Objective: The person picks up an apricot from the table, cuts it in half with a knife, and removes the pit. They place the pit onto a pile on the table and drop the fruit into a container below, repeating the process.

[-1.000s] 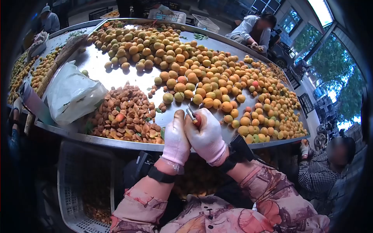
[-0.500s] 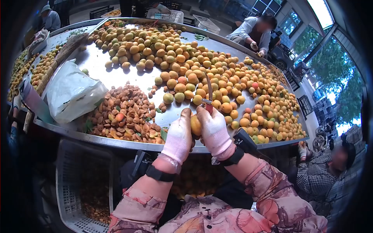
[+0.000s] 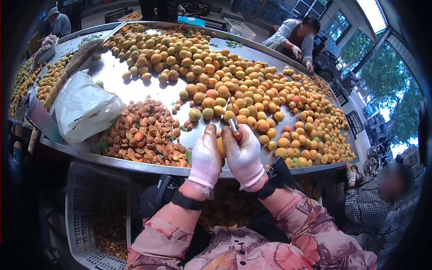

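Observation:
In the head view, my gloved left hand (image 3: 206, 155) is closed round an orange-yellow apricot (image 3: 220, 146), mostly hidden between my two hands. My gloved right hand (image 3: 244, 157) grips a small knife (image 3: 234, 127), its metal part showing above the fingers and its blade foreshortened. Both hands are close together above the table's near edge. Just beyond them lie many loose apricots (image 3: 243, 112). A heap of brown apricot pits (image 3: 146, 130) sits left of my left hand.
A white plastic bag (image 3: 85, 108) rests on the metal table (image 3: 114, 162) at the left. Below the edge stands a pale crate (image 3: 78, 225) with brownish contents. One co-worker (image 3: 292, 38) is across the table, another (image 3: 369, 200) at the right.
The knife has tilted, so its upright blade now looks short. My right hand has turned slightly. The far co-worker's hands have moved apart, and a blue item now shows at the back.

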{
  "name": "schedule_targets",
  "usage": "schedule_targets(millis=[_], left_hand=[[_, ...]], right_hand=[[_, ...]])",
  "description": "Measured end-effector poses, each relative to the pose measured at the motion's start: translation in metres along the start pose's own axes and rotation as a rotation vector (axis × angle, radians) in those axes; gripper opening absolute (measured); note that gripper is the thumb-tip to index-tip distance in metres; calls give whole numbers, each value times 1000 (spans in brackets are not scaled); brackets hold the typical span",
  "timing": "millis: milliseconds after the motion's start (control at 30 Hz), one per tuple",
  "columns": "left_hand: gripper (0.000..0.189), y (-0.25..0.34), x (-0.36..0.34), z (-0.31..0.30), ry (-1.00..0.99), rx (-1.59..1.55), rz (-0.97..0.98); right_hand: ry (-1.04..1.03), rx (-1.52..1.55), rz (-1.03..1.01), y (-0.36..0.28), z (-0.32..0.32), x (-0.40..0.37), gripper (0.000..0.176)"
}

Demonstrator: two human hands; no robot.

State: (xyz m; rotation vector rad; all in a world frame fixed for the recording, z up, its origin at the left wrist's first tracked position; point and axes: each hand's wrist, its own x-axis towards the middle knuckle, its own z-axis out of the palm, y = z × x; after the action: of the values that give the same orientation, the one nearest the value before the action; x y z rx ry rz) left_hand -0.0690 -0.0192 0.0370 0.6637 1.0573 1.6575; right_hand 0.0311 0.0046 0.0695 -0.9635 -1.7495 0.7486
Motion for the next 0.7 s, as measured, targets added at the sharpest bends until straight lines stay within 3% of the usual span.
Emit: schedule_targets(millis=[67, 133, 233, 367, 500, 633, 700], left_hand=[[46, -2, 2, -5, -66, -82, -113], [46, -3, 1, -8, -167, -209, -202], [46, -34, 9, -12, -193, -202, -71], [48, 13, -12, -3, -189, -336, -276], [49, 18, -9, -7, -262, -520, -496], [43, 3, -4, 3, -104, -559, -366], [39, -3, -1, 4, -38, -620, -345]], right_hand=[[-77, -255, -407, 1, -7, 1, 21], [-190, -281, -423, -4, -15, 3, 30], [-405, -423, -538, -13, -31, 16, 34], [-524, -470, -590, -13, -35, 26, 31], [-603, -475, -579, -19, -35, 31, 28], [-565, -424, -483, -24, -29, 27, 23], [-420, -383, -413, -17, -21, 18, 18]])
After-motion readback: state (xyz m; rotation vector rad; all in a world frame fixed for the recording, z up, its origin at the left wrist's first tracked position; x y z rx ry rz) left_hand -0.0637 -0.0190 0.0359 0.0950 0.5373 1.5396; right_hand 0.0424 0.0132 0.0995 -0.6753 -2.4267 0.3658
